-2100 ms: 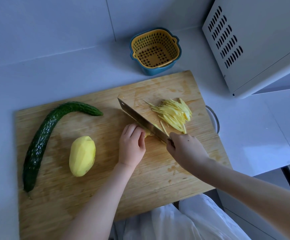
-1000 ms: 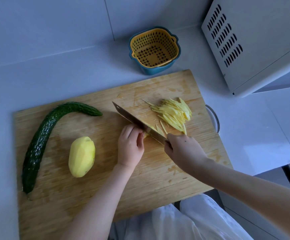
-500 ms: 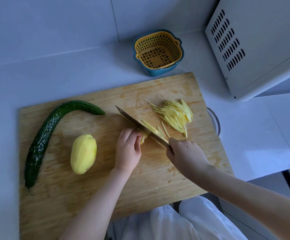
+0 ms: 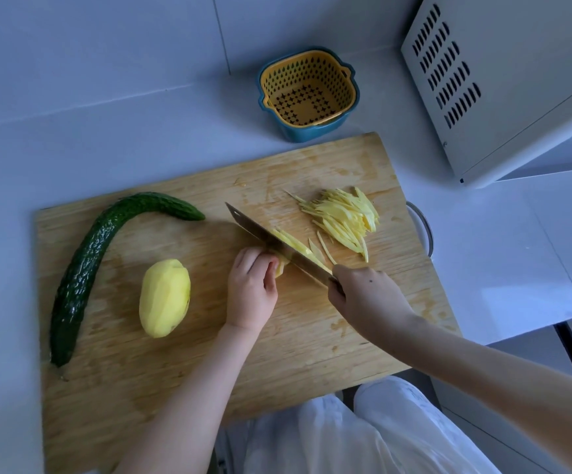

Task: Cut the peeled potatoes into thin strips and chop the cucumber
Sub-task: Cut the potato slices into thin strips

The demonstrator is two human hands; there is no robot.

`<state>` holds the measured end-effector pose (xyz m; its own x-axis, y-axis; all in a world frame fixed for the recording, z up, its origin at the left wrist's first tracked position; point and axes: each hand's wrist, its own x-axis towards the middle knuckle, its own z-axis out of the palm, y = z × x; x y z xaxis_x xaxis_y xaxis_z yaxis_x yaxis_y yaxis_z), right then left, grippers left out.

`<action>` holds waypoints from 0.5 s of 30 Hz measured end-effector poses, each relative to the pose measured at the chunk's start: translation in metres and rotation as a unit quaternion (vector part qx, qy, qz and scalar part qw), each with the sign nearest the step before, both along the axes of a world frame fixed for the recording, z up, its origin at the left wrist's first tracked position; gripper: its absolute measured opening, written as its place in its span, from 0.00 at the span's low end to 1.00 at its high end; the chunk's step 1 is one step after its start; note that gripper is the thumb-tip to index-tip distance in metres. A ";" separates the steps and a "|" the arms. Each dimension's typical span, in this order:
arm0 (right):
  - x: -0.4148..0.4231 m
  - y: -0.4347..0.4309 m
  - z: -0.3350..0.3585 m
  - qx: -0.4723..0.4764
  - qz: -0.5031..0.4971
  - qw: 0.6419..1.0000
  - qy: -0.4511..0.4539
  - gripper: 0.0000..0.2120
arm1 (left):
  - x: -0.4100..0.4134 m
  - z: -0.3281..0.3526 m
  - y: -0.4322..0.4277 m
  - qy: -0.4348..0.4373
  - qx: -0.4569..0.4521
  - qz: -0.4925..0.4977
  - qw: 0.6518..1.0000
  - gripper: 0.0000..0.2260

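Note:
On the wooden cutting board (image 4: 182, 371), my left hand (image 4: 252, 292) holds down a small stack of potato slices (image 4: 281, 265) with curled fingers. My right hand (image 4: 363, 299) grips the handle of a cleaver (image 4: 270, 242), whose blade lies against the slices, with fresh strips leaning on its right face. A pile of thin potato strips (image 4: 344, 220) lies to the right of the blade. A whole peeled potato (image 4: 164, 297) sits left of my left hand. The long curved cucumber (image 4: 96, 258) lies uncut along the board's left side.
A yellow strainer basket in a blue bowl (image 4: 308, 94) stands behind the board. A white appliance with vent slots (image 4: 503, 80) fills the back right. A metal rim (image 4: 423, 230) shows under the board's right edge. The counter drops off at the lower right.
The cleaver has kept slicing toward the left through the potato slices. My left hand has backed off leftward, and more strips lie beside the blade.

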<state>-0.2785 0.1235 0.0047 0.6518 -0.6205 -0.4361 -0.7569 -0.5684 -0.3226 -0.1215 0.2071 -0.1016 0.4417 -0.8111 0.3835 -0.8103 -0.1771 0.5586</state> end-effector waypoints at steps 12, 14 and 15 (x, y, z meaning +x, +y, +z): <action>-0.003 0.006 0.002 -0.006 0.007 1.000 0.001 0.10 | 0.002 -0.002 -0.002 -0.005 0.006 0.003 1.000 0.06; -0.004 0.007 0.001 -0.004 0.004 1.000 0.001 0.10 | 0.000 -0.001 0.000 -0.005 0.002 0.007 1.000 0.05; -0.004 0.007 0.001 -0.005 0.000 1.000 -0.006 0.10 | -0.001 -0.001 0.000 -0.007 -0.002 0.006 1.000 0.06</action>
<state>-0.2830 0.1303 0.0056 0.6574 -0.6250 -0.4210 -0.7526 -0.5719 -0.3263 -0.1222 0.2067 -0.1026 0.4450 -0.8046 0.3932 -0.8163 -0.1839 0.5476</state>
